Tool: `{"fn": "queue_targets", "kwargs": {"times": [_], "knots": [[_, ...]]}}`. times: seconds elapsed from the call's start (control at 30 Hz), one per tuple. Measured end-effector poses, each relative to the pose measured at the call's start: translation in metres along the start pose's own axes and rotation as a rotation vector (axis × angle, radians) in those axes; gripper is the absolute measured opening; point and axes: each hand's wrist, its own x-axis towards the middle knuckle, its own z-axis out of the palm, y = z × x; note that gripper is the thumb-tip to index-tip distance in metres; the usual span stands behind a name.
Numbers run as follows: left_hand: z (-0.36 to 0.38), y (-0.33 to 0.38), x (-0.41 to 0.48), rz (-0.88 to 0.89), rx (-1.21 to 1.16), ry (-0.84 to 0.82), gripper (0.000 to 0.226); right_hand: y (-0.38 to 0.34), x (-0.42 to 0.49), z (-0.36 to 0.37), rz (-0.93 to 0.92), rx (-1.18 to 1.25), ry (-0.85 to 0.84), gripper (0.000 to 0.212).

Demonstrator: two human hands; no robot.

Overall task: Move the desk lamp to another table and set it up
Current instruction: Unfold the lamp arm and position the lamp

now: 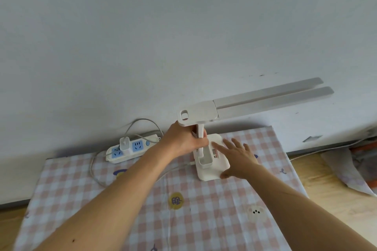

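Note:
A white desk lamp (pixel 206 113) stands on a table covered with a pink checked cloth (pixel 142 199). Its two long light bars (pixel 273 96) reach to the right along the wall. My left hand (pixel 183 142) is wrapped around the lamp's upright post just under the head. Flat on the right side of the lamp's square base (pixel 210 171) lies my right hand (pixel 238 157), fingers spread. A white cable (pixel 95 173) runs from the lamp's base across the cloth toward the power strip.
A white power strip (pixel 132 147) with blue sockets and a white plug adapter (pixel 124 142) lies at the table's back edge against the grey wall. Wooden floor and crumpled paper (pixel 346 171) show at the right.

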Motion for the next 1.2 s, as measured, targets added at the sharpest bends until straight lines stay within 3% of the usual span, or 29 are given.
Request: {"fn": "queue_targets", "kwargs": {"times": [1.03, 1.2], "knots": [[0.003, 0.008, 0.010, 0.005, 0.026, -0.004, 0.013, -0.003, -0.021, 0.004, 0.066, 0.102, 0.058, 0.111], [0.005, 0.003, 0.013, 0.005, 0.034, -0.010, 0.019, -0.004, -0.036, 0.018, 0.120, 0.189, 0.189, 0.090]]}}
